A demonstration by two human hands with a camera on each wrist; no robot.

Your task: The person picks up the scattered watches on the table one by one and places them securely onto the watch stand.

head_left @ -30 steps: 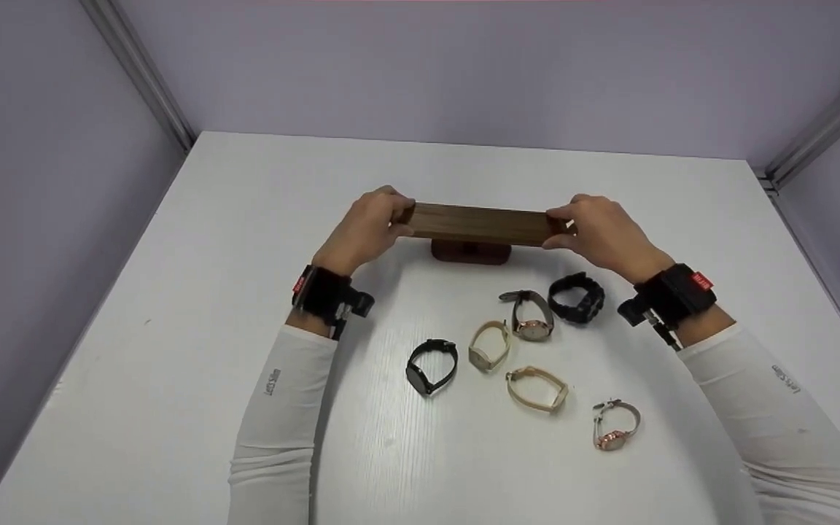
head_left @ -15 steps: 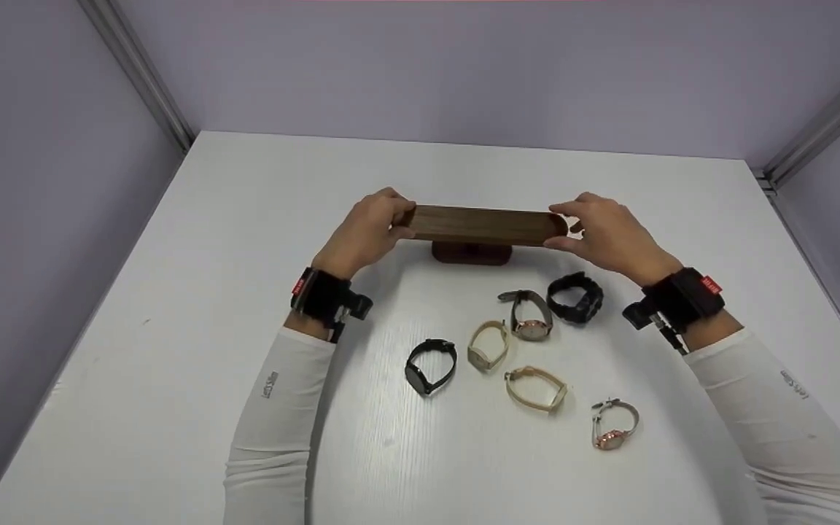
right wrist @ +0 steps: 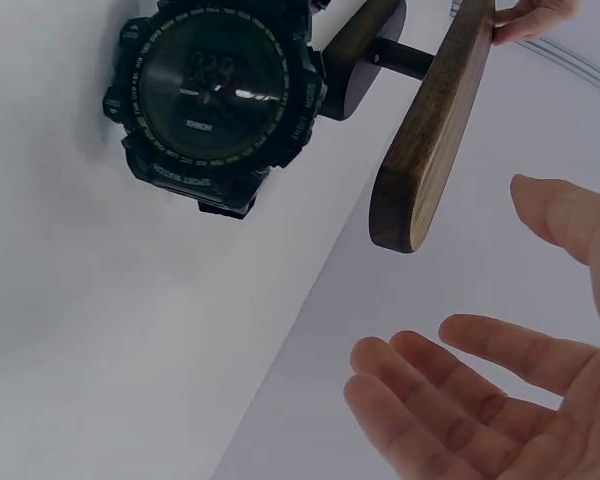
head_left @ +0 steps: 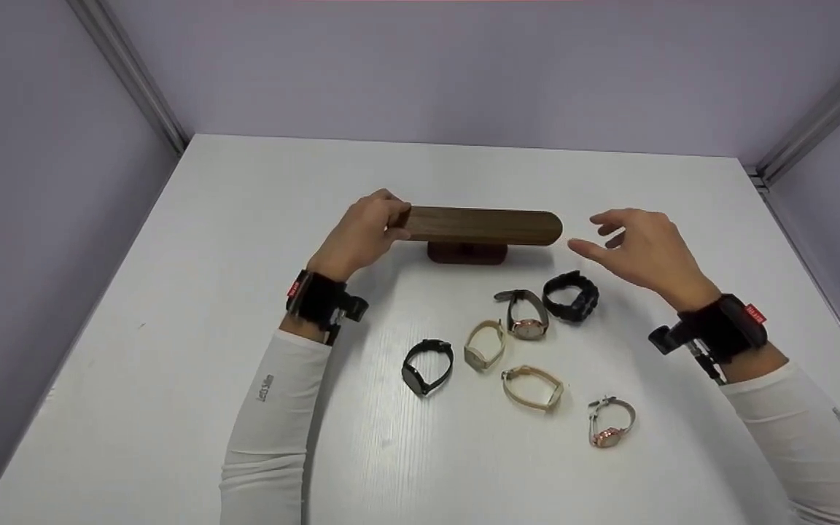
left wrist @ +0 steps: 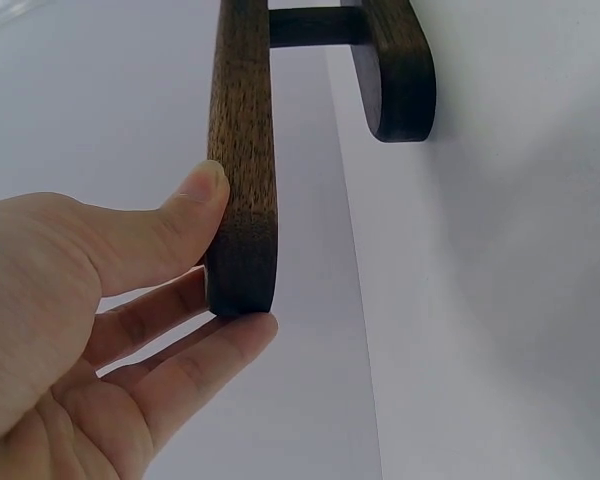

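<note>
Left hand (head_left: 362, 235) pinching one end of the wooden stand (head_left: 484, 226) on the white desk (head_left: 194, 306), right hand (head_left: 646, 251) open, holding nothing, just beside the other end, watches (head_left: 515, 343) nearby

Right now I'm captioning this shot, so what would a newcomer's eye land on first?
The dark wooden stand at the table's middle, its left end pinched by the left hand, while the right hand hovers open, apart from its right end. In front lie six watches, the chunky black digital watch nearest the right hand.
</note>
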